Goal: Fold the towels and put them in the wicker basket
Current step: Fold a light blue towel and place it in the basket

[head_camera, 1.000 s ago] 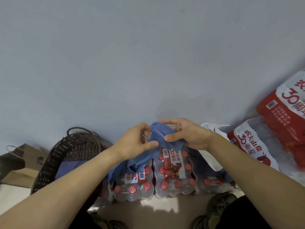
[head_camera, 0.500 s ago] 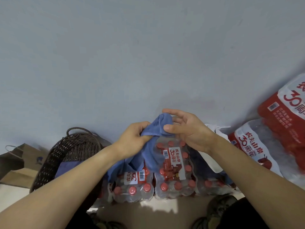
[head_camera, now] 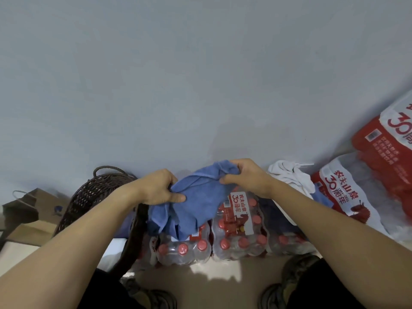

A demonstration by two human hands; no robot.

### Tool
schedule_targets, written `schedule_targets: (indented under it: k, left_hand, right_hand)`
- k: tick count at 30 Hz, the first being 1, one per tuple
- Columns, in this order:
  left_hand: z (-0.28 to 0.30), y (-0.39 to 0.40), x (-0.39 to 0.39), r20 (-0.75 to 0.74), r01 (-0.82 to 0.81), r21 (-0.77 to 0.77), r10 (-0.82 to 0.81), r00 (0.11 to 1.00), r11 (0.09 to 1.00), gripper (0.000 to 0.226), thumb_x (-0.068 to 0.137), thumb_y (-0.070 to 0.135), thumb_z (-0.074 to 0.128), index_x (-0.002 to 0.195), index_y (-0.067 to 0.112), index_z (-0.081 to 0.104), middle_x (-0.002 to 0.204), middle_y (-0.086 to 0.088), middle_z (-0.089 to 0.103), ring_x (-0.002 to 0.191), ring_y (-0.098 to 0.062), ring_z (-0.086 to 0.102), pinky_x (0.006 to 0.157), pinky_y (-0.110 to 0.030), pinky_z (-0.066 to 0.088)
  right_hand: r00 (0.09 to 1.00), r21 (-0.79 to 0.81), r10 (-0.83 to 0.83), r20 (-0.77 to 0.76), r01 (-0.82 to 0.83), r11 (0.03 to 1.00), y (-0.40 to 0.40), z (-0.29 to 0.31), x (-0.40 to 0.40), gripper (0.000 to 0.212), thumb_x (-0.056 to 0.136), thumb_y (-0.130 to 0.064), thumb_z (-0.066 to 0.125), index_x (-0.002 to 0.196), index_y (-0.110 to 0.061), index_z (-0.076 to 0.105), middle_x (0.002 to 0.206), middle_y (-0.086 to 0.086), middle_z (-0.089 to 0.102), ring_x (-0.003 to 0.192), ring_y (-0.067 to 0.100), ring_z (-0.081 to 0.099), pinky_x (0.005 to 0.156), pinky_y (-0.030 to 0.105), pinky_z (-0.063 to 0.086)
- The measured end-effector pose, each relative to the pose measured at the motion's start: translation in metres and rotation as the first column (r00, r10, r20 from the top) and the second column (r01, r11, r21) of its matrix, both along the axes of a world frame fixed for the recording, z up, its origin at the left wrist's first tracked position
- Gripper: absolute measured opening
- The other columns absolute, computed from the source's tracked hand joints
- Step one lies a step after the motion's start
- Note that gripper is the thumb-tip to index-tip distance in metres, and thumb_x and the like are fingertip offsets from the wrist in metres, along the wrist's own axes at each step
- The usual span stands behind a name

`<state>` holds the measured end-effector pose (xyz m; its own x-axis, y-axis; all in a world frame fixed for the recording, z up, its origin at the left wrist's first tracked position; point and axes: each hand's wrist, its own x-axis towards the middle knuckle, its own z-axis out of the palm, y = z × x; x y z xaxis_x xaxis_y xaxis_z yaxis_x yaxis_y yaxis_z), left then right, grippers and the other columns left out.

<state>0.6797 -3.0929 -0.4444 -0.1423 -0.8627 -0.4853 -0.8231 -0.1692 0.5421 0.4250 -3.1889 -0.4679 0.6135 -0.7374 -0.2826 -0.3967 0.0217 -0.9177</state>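
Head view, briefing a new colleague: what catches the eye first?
A blue towel held up at centre, gripped by the left hand and right hand. Beneath it, red-capped bottle packs; a dark wicker basket on the left.

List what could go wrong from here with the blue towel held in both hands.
1. The blue towel is bunched and uneven between the left hand and right hand, so the fold may come out crooked.
2. Its hanging end drapes over the bottle packs and could snag or drag there.
3. The wicker basket sits off to the left, partly behind the left forearm, so a loosely folded towel might unfold on the way over.
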Motion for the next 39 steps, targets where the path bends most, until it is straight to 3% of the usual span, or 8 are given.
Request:
schedule_targets:
  k: [4,8,12,20,26,29,34,39]
  left_hand:
    - [-0.015,0.002,0.015,-0.003,-0.115,-0.001,0.115,0.993,0.993,0.021,0.093,0.036,0.062,0.088,0.017,0.066,0.091,-0.003,0.073,0.079,-0.014,0.064,0.069,-0.022,0.048]
    - [-0.025,0.007,0.029,-0.030,-0.205,-0.081,0.203,0.979,0.975,0.021,0.094,0.035,0.062,0.087,0.015,0.061,0.082,-0.001,0.067,0.071,-0.013,0.057,0.059,-0.014,0.042]
    - [-0.035,0.011,0.040,-0.046,-0.284,-0.153,0.280,0.959,0.946,0.020,0.091,0.030,0.066,0.083,0.013,0.058,0.070,0.005,0.059,0.065,-0.010,0.052,0.055,-0.018,0.036]
    - [-0.054,0.016,0.054,0.025,-0.180,0.033,0.179,0.984,0.983,0.022,0.078,0.023,0.078,0.093,0.014,0.065,0.083,-0.002,0.069,0.072,-0.015,0.063,0.065,-0.028,0.050]
    - [-0.061,0.019,0.062,0.024,-0.152,0.084,0.151,0.988,0.985,0.018,0.086,0.022,0.068,0.098,0.009,0.066,0.092,-0.010,0.071,0.088,-0.028,0.066,0.082,-0.039,0.053]
    - [-0.059,0.012,0.056,0.066,-0.208,-0.001,0.208,0.976,0.978,0.017,0.094,0.022,0.059,0.078,0.015,0.056,0.075,-0.002,0.061,0.074,-0.022,0.056,0.066,-0.028,0.042]
    - [-0.047,0.000,0.036,-0.197,-0.369,-0.080,0.348,0.917,0.926,0.026,0.099,0.021,0.054,0.073,0.023,0.050,0.071,0.006,0.055,0.061,-0.004,0.048,0.048,-0.012,0.035]
    - [-0.045,-0.007,-0.001,-0.277,-0.238,0.057,0.244,0.929,0.970,0.018,0.098,0.016,0.055,0.103,0.000,0.063,0.104,-0.017,0.068,0.087,-0.021,0.059,0.085,-0.036,0.051]
  right_hand:
    - [0.989,0.050,-0.134,-0.062,0.138,0.989,-0.009,-0.025,0.017,0.022,0.082,-0.015,0.078,0.094,-0.006,0.061,0.086,0.007,0.069,0.077,0.013,0.065,0.066,0.026,0.052]
    - [0.990,-0.017,-0.039,-0.137,0.037,0.999,-0.012,-0.052,0.038,0.024,0.079,-0.010,0.081,0.092,-0.009,0.060,0.070,-0.002,0.061,0.055,-0.002,0.057,0.057,0.017,0.046]
    - [0.968,-0.023,0.141,-0.209,-0.149,0.989,-0.003,-0.078,0.076,0.036,0.075,-0.012,0.084,0.104,-0.003,0.066,0.095,0.012,0.070,0.082,0.020,0.064,0.085,0.040,0.053]
    - [0.739,-0.061,0.428,-0.520,-0.532,0.844,0.035,-0.151,0.126,0.089,0.060,-0.051,0.085,0.132,-0.014,0.047,0.133,0.008,0.050,0.124,0.029,0.047,0.106,0.037,0.040]
    - [0.730,-0.297,0.333,-0.597,-0.586,0.754,0.060,-0.155,0.142,0.030,0.094,-0.037,0.053,0.110,-0.012,0.057,0.105,0.007,0.064,0.095,0.026,0.062,0.078,0.033,0.050]
    - [0.704,-0.164,0.433,-0.563,-0.609,0.776,0.054,-0.129,0.128,0.021,0.084,-0.021,0.068,0.099,-0.008,0.062,0.095,0.009,0.066,0.083,0.023,0.059,0.074,0.033,0.050]
    - [0.677,0.095,0.499,-0.540,-0.540,0.836,0.052,-0.089,0.091,0.023,0.076,-0.033,0.075,0.093,-0.025,0.063,0.093,-0.001,0.067,0.087,0.020,0.062,0.079,0.032,0.051]
    - [0.643,0.199,0.540,-0.543,-0.526,0.827,0.062,-0.067,0.038,0.019,0.078,-0.047,0.072,0.085,-0.032,0.064,0.087,-0.006,0.067,0.081,0.015,0.061,0.072,0.027,0.049]
